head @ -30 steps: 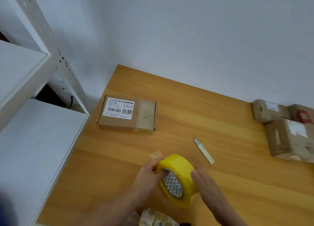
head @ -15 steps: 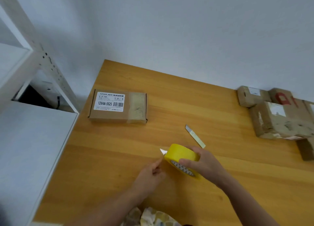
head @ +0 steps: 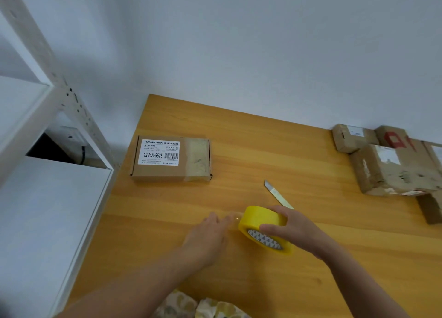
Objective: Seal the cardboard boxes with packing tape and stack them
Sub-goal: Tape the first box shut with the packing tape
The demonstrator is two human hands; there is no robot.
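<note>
From where I stand, the right hand [head: 295,231] has its fingers and thumb wrapped over the yellow roll of packing tape [head: 263,226]. It holds the roll tilted near the front middle of the orange-brown wooden tabletop [head: 239,135], the patterned core facing the person. The left hand [head: 210,236] lies back-up just beside the roll, its fingertips at a short clear strip of tape leading off the roll's left side. Whether they pinch that strip or only touch it, I cannot tell. The flat brown cardboard box with a white printed label [head: 171,158] lies closed toward the far left corner, its left side close to the tabletop's left edge and a band of tape across its right end. A bare stretch of wood runs between this box and the hands. A slim silver cutter blade [head: 277,193] lies flat and slanted just beyond the right hand, apart from the roll. A pile of worn brown cardboard boxes [head: 392,167] crowds the right side against the white wall [head: 239,54], well apart from the blade, with open wood between them. The tabletop's far edge meets that wall. Along its left edge stands a white metal shelving unit [head: 47,198], its upright close to the corner. A scrap of pale patterned cloth [head: 203,305] shows at the near edge.
</note>
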